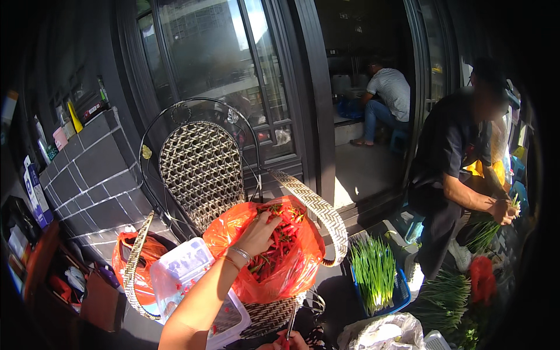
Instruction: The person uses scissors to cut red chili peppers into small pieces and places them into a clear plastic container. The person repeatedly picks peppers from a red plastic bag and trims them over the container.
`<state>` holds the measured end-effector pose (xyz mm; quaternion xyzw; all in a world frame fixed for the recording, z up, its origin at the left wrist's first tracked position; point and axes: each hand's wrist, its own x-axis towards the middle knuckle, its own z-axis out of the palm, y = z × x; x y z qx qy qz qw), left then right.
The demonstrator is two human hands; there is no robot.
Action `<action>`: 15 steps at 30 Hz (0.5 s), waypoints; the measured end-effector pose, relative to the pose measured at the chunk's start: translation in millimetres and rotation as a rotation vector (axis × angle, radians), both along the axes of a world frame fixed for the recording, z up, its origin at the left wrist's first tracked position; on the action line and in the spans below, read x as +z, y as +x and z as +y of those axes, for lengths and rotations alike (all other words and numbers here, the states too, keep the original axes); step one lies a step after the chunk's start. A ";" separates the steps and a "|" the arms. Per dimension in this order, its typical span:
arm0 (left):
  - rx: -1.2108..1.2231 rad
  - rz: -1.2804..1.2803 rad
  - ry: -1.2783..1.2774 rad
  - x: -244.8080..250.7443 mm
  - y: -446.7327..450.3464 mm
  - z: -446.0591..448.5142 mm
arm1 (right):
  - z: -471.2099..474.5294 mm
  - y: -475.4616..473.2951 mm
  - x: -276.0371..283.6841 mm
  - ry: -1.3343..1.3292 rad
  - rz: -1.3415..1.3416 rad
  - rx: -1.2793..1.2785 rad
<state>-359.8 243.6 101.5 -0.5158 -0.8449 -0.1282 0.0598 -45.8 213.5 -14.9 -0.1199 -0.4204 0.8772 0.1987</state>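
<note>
My left hand (pixel 258 232), wearing bracelets at the wrist, reaches into an orange-red plastic bag (pixel 302 280) and touches the red chillies (pixel 284 240) heaped in it. Whether its fingers pinch a chilli is hard to see. The bag stands open on a woven armchair (pixel 201 166). At the bottom edge my right hand (pixel 295 341), partly cut off, grips what appear to be scissors (pixel 292 321), their narrow metal blades pointing up. A small red piece shows by its fingers. Left of the bag, a clear plastic box (pixel 238 317) holds a few red bits, with my left forearm crossing over it.
On the right, a seated person (pixel 442 144) handles green stalks (pixel 485 232). Green onions (pixel 372 275) fill a blue basket (pixel 404 288). A plastic-lined container (pixel 380 332) stands nearer. Woven armrests (pixel 323 210) flank the bag. Another person (pixel 389 96) sits inside the doorway.
</note>
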 end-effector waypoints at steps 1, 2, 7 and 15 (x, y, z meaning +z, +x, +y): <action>0.020 0.022 -0.108 -1.8 -5.4 12.1 | 0.8 -0.4 0.8 -0.011 0.000 0.013; 0.030 0.129 -0.148 -4.5 -8.7 24.2 | 1.1 -1.1 1.1 -0.025 0.000 0.026; 0.197 0.102 -0.383 -19.2 -21.3 64.7 | 1.0 -3.8 -3.8 -0.078 0.000 0.065; 0.129 0.222 -0.346 -19.5 -25.6 57.3 | 0.5 -6.0 -9.8 0.085 -0.019 0.021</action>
